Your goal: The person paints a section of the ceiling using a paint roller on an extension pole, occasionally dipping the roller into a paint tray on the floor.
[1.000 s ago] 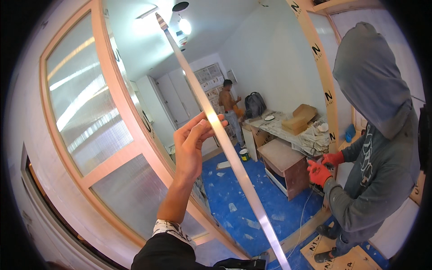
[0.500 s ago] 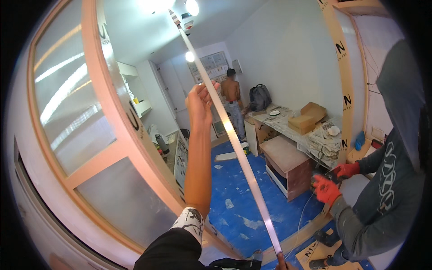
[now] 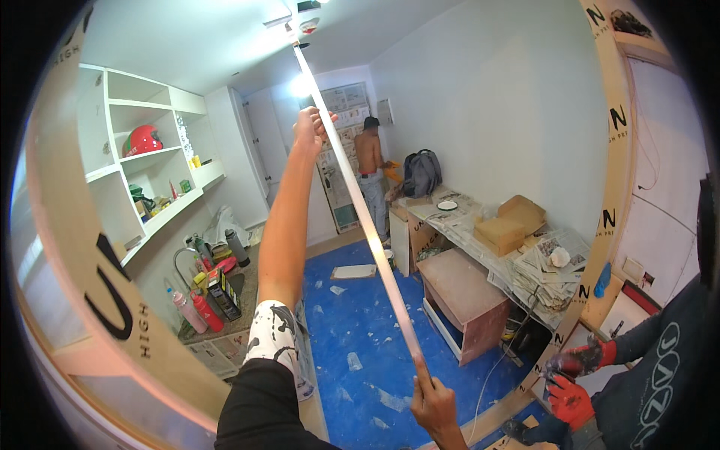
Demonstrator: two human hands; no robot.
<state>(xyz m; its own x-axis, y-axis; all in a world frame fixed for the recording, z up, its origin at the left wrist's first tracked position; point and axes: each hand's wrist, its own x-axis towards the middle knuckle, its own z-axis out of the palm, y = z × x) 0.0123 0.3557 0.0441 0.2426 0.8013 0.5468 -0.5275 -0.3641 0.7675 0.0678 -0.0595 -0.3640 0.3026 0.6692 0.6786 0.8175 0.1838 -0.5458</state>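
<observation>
A long, straight, pale metal bar (image 3: 356, 199) runs diagonally from the lower middle up toward the ceiling, with a small piece (image 3: 291, 34) at its top end. My left hand (image 3: 311, 127) is closed round its upper part, my arm stretched forward. My right hand (image 3: 431, 401) grips the lower end, index finger along it. The bar's top appears near the ceiling fittings; whether it touches them I cannot tell.
Wrapped door frame (image 3: 109, 285) at left; shelves (image 3: 154, 184) and cluttered counter (image 3: 206, 337) beyond. A person (image 3: 369, 157) stands at the back. Desk with papers and boxes (image 3: 532, 270) on the right. Gloved co-worker (image 3: 637, 390) at lower right. Blue-covered floor (image 3: 337, 322).
I have moved forward through the doorway, revealing shelves and counter. My left arm reaches higher, and my right hand has come into view on the bar. The co-worker sits farther toward the lower right.
</observation>
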